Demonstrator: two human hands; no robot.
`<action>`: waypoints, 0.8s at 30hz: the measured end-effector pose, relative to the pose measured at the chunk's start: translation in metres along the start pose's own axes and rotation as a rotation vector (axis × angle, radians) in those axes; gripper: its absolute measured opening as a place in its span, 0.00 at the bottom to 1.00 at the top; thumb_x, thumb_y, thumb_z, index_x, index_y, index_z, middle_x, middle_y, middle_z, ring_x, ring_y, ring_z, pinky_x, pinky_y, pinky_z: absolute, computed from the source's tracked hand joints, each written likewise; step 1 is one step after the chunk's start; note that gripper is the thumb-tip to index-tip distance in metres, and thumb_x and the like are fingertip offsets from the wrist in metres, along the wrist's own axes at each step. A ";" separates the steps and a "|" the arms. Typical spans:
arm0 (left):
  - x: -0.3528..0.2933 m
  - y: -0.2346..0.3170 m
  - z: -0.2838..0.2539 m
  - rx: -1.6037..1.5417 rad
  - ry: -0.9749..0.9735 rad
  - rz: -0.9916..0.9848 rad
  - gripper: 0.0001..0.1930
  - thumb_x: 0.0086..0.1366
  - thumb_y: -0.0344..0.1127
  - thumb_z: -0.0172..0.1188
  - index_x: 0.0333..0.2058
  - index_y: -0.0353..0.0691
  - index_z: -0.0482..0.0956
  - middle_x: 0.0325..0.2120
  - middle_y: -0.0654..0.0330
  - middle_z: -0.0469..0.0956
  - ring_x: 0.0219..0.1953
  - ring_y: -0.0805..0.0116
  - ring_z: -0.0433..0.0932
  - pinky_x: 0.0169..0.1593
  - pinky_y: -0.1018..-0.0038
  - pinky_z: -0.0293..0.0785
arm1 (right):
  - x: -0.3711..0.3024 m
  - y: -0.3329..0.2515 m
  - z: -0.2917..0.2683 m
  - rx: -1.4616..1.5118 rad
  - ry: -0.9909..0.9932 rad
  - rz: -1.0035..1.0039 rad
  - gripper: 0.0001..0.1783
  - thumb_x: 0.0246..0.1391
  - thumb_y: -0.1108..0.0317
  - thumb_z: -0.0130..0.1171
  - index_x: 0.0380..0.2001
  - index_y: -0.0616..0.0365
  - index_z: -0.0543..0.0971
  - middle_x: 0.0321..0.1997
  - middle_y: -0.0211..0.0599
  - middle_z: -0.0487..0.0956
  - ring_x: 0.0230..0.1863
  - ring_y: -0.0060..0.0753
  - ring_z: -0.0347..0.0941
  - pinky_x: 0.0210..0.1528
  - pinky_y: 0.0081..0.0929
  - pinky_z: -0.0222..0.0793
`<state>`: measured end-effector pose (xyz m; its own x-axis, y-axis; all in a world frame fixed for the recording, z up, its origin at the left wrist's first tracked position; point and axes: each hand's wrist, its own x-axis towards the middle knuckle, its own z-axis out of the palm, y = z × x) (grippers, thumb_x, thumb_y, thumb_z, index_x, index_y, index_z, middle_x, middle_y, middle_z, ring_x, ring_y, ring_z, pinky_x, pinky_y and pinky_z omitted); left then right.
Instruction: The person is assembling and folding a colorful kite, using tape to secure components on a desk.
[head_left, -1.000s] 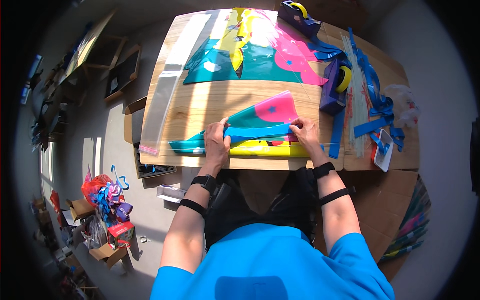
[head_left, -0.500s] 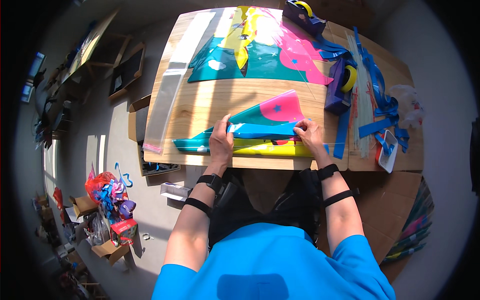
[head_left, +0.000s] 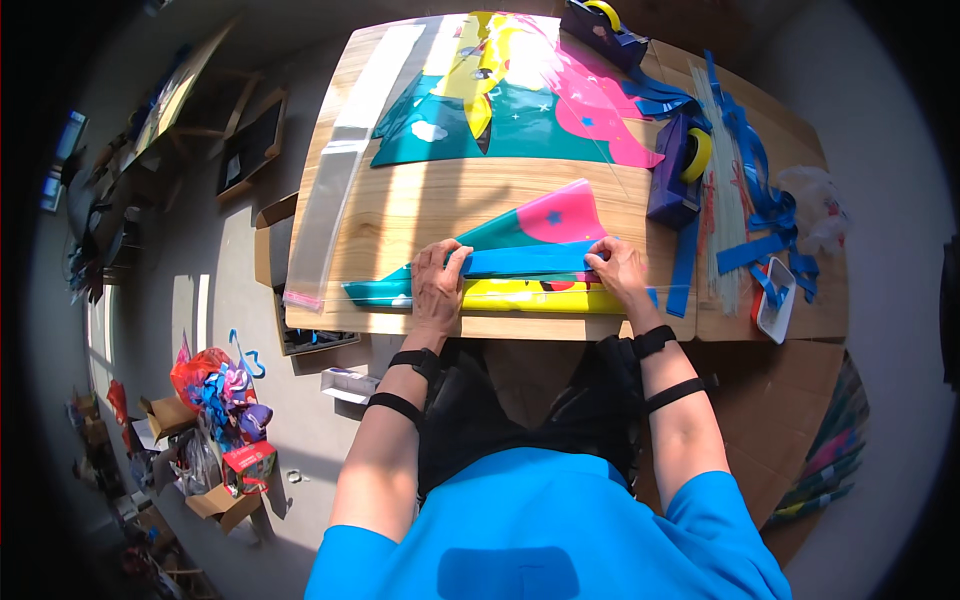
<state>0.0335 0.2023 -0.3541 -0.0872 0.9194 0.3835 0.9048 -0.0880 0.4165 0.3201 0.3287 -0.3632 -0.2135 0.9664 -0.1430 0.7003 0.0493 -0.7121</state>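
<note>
A folded plastic sheet (head_left: 490,230) in teal, pink and yellow lies near the front edge of the table. Across it runs a flat blue strip (head_left: 530,260), stretched between my two hands. My left hand (head_left: 438,283) rests palm down on the sheet, fingers bent, its thumb and fingertips closed at the strip's left end. At the other end, my right hand (head_left: 621,270) pinches the strip between thumb and fingers. A thin pale rod or line (head_left: 520,292) crosses the yellow part below the strip. The fingertips partly cover both strip ends.
Larger printed sheets (head_left: 520,135) lie at the back of the wooden table (head_left: 390,200). On the right are a tape dispenser (head_left: 672,190), another dispenser (head_left: 605,32), blue strips (head_left: 765,190), thin rods (head_left: 722,180) and a small white tray (head_left: 777,300). A clear sleeve (head_left: 335,210) lies left.
My left hand has turned flatter, and its fingers have shifted slightly left. The blue strip looks straighter and flatter between the hands. My right hand keeps nearly the same place.
</note>
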 end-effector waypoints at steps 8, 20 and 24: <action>-0.004 0.000 -0.015 0.209 -0.185 0.369 0.25 0.58 0.41 0.63 0.55 0.50 0.74 0.55 0.67 0.72 0.61 0.65 0.65 0.70 0.57 0.45 | -0.002 -0.001 -0.001 -0.006 0.003 -0.008 0.09 0.45 0.67 0.66 0.30 0.59 0.83 0.27 0.42 0.83 0.30 0.37 0.81 0.36 0.32 0.75; -0.019 0.002 -0.021 0.365 -0.275 0.396 0.28 0.62 0.49 0.59 0.59 0.45 0.71 0.65 0.67 0.63 0.70 0.68 0.55 0.74 0.54 0.35 | 0.007 -0.005 -0.002 -0.038 0.089 -0.030 0.10 0.47 0.64 0.67 0.33 0.56 0.83 0.28 0.41 0.83 0.30 0.39 0.81 0.36 0.33 0.74; -0.021 0.000 -0.025 0.404 -0.308 0.400 0.28 0.63 0.49 0.58 0.58 0.42 0.71 0.63 0.65 0.66 0.69 0.66 0.57 0.74 0.54 0.36 | 0.004 0.000 0.004 -0.043 0.075 -0.029 0.09 0.47 0.66 0.67 0.32 0.56 0.83 0.27 0.42 0.83 0.30 0.39 0.80 0.37 0.33 0.74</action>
<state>0.0253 0.1733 -0.3416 0.3583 0.9188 0.1654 0.9335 -0.3503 -0.0758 0.3164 0.3319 -0.3660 -0.1840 0.9804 -0.0700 0.7235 0.0868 -0.6848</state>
